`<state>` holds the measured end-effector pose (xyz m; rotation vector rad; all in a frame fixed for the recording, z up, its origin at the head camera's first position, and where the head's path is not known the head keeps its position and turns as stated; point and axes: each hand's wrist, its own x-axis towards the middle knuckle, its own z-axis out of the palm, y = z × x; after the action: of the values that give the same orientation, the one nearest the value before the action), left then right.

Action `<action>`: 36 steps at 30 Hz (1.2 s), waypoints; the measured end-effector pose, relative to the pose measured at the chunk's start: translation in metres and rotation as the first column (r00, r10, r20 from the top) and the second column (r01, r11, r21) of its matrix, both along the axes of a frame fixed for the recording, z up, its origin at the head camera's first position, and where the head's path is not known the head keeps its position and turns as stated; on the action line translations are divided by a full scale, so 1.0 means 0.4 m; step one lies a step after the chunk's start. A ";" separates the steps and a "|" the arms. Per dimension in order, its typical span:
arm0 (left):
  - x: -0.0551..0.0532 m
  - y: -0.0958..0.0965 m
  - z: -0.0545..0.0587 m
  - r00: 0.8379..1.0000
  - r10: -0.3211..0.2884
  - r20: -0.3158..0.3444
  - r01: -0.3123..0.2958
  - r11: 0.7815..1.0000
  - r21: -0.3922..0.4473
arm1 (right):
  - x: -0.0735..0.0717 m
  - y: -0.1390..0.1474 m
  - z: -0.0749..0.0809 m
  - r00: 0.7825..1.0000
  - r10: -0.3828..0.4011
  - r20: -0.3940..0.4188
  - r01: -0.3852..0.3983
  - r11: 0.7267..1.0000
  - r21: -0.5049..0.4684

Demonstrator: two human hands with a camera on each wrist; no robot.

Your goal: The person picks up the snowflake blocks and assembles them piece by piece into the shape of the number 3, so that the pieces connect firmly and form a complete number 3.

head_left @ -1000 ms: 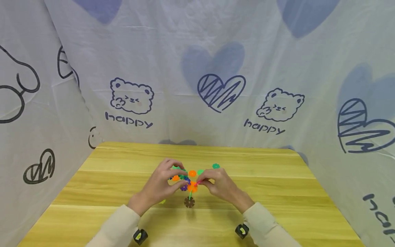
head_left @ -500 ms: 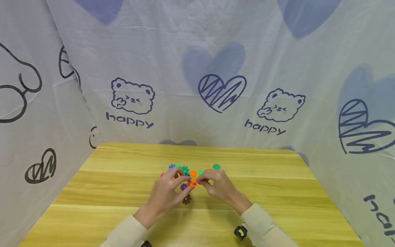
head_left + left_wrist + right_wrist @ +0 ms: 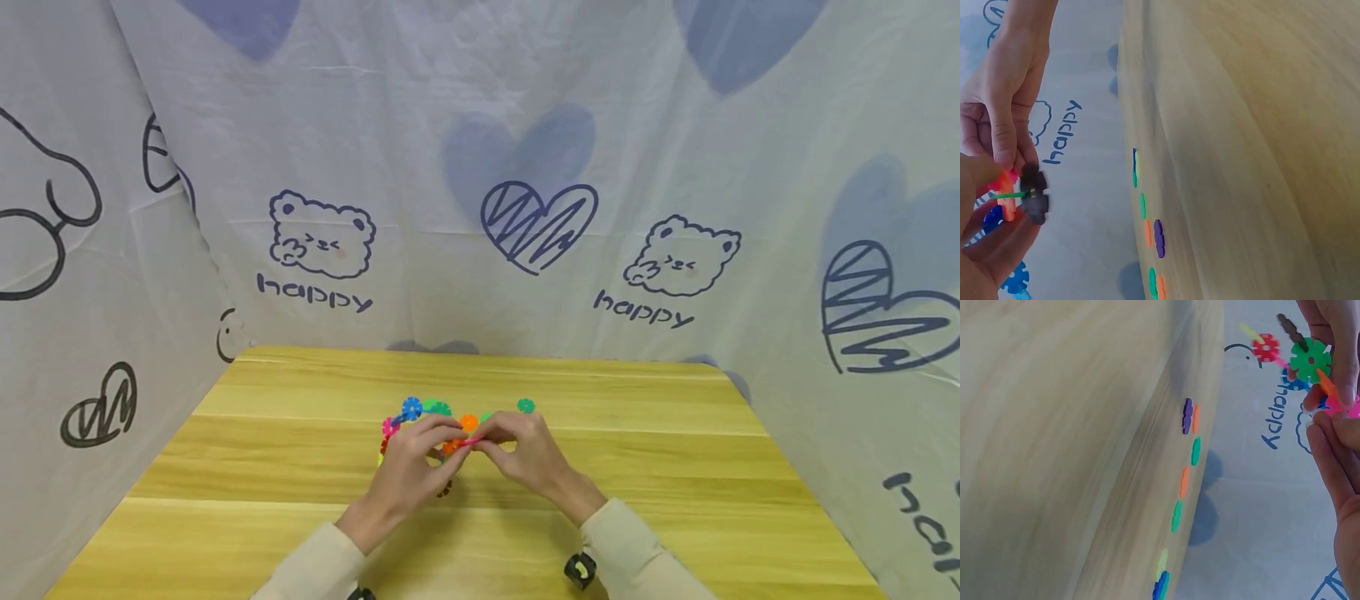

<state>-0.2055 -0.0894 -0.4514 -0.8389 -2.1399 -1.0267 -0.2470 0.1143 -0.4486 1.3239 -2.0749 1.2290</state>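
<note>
- A pink disc [image 3: 1347,409], notched at its rim, sits at the meeting fingertips of two hands, raised above a table and joined to a chain of coloured pieces.
- The right hand [image 3: 529,452] pinches the pink disc; the left hand [image 3: 407,468] curls round the chain beside it, near an orange piece [image 3: 1007,205].
- A brown disc [image 3: 1035,195] and a green disc [image 3: 1311,360] ride on the chain.
- Loose discs, among them a purple disc [image 3: 1187,416], lie flat on the tabletop beyond the hands.
- The wooden table [image 3: 675,475] shows pale yellow, banded grain running from side to side.
- White cloth [image 3: 427,108] hangs behind the table and along both sides, creased, printed with hearts, bear faces and the word "happy".
- Cream sleeves [image 3: 637,542] cover the person's forearms.
</note>
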 end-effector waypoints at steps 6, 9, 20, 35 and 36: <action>-0.004 -0.006 0.000 0.998 -0.034 0.047 0.033 0.999 0.015 | 0.000 -0.001 -0.005 0.998 0.014 0.062 -0.013 1.000 -0.015; -0.005 -0.015 0.003 0.997 -0.048 0.062 0.047 0.999 0.014 | -0.004 0.010 -0.004 0.995 -0.007 0.095 0.004 1.000 0.023; -0.012 -0.084 0.015 0.997 0.022 0.068 -0.018 0.998 -0.066 | -0.073 0.067 -0.025 0.943 -0.228 0.241 0.190 0.967 0.170; -0.015 -0.121 0.011 0.989 0.111 0.095 -0.086 0.968 -0.235 | -0.131 0.000 -0.073 0.897 -0.326 0.299 0.160 0.869 0.467; -0.015 -0.123 0.010 0.989 0.113 0.100 -0.086 0.966 -0.245 | -0.128 -0.013 -0.074 0.902 -0.311 0.300 0.142 0.869 0.474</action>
<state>-0.2114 -0.1386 -0.4474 -0.7894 -2.4122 -0.7910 -0.2982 0.1091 -0.4783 1.0157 -2.8230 0.9889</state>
